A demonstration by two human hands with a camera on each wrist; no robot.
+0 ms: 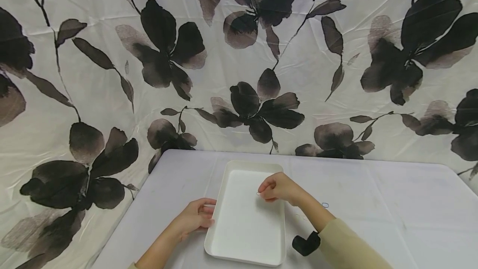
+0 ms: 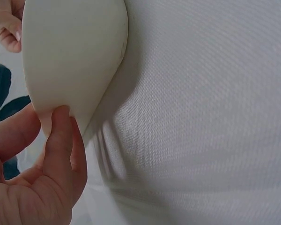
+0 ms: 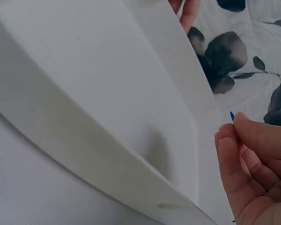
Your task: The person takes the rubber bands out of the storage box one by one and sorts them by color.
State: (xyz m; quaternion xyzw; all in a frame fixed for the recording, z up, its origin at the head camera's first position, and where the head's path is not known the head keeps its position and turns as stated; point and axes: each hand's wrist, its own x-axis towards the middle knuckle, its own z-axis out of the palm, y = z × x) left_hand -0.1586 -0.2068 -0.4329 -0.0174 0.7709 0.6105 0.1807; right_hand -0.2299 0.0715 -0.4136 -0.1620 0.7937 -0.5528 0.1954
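Observation:
A white rectangular tray (image 1: 246, 256) lies lengthwise on the table. My left hand (image 1: 195, 218) is at its left side, and in the left wrist view that hand (image 2: 42, 168) grips the tray wall (image 2: 79, 56) between thumb and fingers. Over the right part of the tray, my right hand (image 1: 279, 188) pinches a small thin loop (image 1: 258, 194) between thumb and fingertips. In the right wrist view only a blue tip (image 3: 232, 116) of it sticks out from the right hand (image 3: 257, 164); the fingers hide the rest, so its kind is unclear.
A dark blue small loop (image 1: 325, 205) lies on the white-covered table (image 1: 373, 227), right of the tray. Fainter pale loops (image 1: 305, 219) lie near it. A black object (image 1: 306, 244) sits by the right sleeve. Behind hangs a flower-printed cloth (image 1: 209, 74).

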